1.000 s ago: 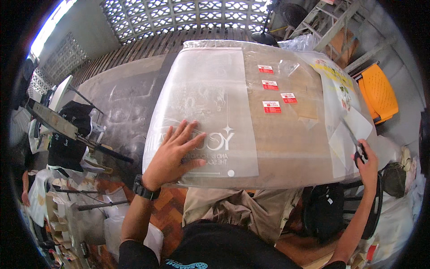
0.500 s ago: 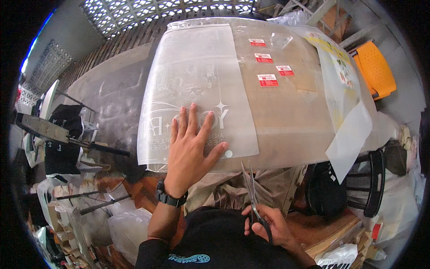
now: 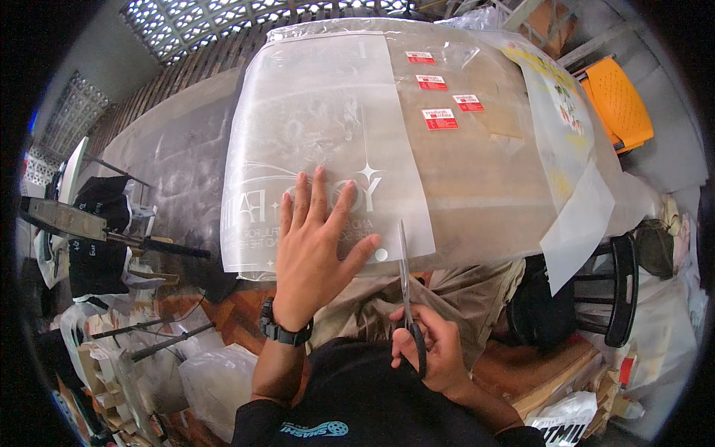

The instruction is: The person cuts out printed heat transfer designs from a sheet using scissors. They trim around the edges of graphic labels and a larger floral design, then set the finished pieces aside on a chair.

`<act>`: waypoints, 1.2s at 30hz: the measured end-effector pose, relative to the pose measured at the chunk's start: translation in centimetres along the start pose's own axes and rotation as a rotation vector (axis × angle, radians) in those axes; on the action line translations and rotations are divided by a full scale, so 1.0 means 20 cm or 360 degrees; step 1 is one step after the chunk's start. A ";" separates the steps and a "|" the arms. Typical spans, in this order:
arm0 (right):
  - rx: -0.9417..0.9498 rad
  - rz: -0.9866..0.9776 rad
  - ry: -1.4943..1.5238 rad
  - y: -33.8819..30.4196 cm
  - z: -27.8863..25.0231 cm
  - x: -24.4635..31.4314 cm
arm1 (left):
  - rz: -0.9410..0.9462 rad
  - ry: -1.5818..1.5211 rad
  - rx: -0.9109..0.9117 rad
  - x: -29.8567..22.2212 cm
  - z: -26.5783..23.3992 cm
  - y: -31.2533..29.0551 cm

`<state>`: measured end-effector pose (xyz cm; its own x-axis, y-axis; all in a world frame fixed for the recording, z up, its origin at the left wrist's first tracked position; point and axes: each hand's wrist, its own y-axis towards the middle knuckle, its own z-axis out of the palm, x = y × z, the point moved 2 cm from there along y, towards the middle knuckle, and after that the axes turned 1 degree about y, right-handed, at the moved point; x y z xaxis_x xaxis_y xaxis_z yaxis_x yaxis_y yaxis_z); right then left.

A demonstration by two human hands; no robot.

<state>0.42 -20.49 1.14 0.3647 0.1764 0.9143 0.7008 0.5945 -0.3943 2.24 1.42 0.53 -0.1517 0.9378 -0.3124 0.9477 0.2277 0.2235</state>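
A large translucent film sheet (image 3: 313, 82) with white mirrored lettering and drawings lies on the plastic-covered table (image 3: 477, 197). My left hand (image 3: 316, 242) rests flat on its near part, fingers spread. In my right hand (image 3: 439, 350) is a pair of scissors (image 3: 404, 279), gripped by the black handles. Their blades point away from me and look nearly closed. The tips lie over the sheet's near right corner, right of a small white dot; whether a blade is under the film cannot be made out.
Several red-and-white cards (image 3: 439, 118) lie right of the sheet. Farther right, a printed plastic sheet (image 3: 555, 141) and a white piece (image 3: 577, 231) hang over the table's edge. A black chair (image 3: 622, 290) and an orange chair (image 3: 617, 104) stand on the right. A metal press-like arm (image 3: 82, 223) juts in from the left.
My right hand has moved forward and slightly left with the scissors, bringing their tips over the sheet's corner. The blades have come closer together. My left hand stays flat on the film.
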 end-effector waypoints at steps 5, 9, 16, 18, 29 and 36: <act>-0.0020 0.0006 -0.0105 -0.01 0.00 0.01 | 0.0026 0.0040 -0.0021 0.00 0.01 -0.01; -0.0032 0.0018 -0.0078 -0.02 0.00 0.00 | 0.0003 0.0003 0.0015 -0.01 -0.01 0.00; -0.0106 0.0069 -0.0162 -0.04 0.02 -0.02 | 0.0025 0.0011 -0.0028 0.00 0.00 0.00; -0.0132 0.0065 -0.0165 -0.04 0.02 -0.02 | 0.0016 0.0007 -0.0033 -0.01 0.00 0.00; -0.0242 -0.0139 -0.0299 0.12 0.02 0.16 | 0.0020 0.0005 -0.0034 -0.02 0.00 0.01; -0.0266 -0.0092 -0.0221 0.28 0.00 0.26 | 0.0011 -0.0004 -0.0035 -0.01 0.01 0.01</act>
<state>6.30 -16.25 3.66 0.2414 0.2591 0.9352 0.8140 0.4707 -0.3405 2.43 1.26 0.52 -0.1441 0.9387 -0.3132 0.9424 0.2268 0.2460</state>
